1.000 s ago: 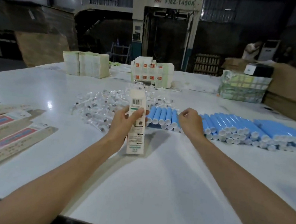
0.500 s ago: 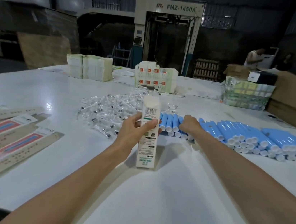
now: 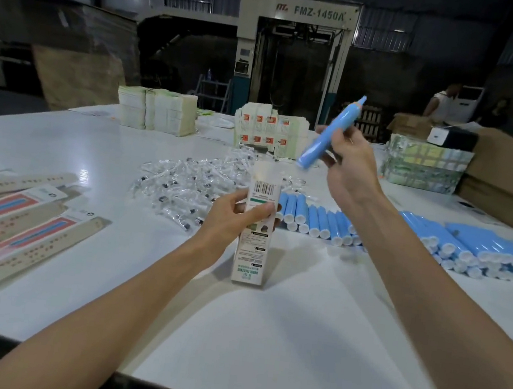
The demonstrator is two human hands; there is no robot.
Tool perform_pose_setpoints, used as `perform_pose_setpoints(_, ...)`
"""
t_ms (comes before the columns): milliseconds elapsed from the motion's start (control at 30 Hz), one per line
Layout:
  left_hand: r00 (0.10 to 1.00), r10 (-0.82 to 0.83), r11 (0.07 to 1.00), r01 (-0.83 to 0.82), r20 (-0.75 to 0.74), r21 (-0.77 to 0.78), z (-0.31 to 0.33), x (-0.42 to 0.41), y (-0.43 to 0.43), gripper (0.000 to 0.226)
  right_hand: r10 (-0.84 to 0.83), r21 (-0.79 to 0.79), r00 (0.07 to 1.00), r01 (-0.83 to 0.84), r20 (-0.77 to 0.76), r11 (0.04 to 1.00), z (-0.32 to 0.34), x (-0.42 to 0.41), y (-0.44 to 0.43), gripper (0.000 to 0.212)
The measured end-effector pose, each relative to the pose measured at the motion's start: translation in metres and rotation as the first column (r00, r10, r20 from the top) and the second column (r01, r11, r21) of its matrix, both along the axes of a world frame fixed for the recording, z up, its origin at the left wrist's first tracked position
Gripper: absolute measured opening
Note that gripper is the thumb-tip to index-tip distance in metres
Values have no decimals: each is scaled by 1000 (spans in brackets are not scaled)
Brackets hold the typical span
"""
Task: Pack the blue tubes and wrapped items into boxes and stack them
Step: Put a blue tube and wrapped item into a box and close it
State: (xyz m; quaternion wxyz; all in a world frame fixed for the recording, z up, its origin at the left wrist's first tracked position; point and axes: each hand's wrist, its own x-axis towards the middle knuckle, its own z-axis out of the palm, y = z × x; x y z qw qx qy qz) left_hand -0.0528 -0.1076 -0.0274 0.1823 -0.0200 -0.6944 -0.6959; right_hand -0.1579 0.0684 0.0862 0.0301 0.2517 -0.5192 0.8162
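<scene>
Head view: our right grip (image 3: 348, 170) clamps one blue tube (image 3: 332, 132) aloft, its long axis slanting down-left toward the top of the carton (image 3: 250, 258). Our left grip (image 3: 232, 220) clasps that carton upright on the counter (image 3: 262, 342), between the near edge and the tube rows (image 3: 314, 218). Insertion, we judge, needs tilting upright.

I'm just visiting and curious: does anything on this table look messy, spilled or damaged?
Nothing looks damaged. The clear wrapped items lie in a loose heap mid-table, and the flat cartons at left are fanned crookedly, unlike the neatly rowed blue tubes.
</scene>
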Motion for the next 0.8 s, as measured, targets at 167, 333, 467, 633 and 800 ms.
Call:
perform_pose_setpoints(167,1000,-7,1000,6,-24,-16,-1,1,2,54,-12,71,996,18,-86,997,10,21,-28,35)
perform_pose_setpoints(333,1000,-7,1000,7,-22,-10,-2,1,0,51,-208,451,941,312,-266,836,-7,15,-29,54)
perform_pose_setpoints(467,999,-38,998,36,-31,-59,-4,1,3,44,-182,536,947,302,-266,788,-8,7,-20,56)
perform_pose_setpoints(633,1000,-11,995,9,-21,-98,-4,0,3,43,-15,722,968,198,-252,663,-5,9,-21,45)
perform_pose_setpoints(800,999,38,998,-38,-12,-53,-7,-5,-2,35,8,748,924,305,-383,590,-40,18,-26,24)
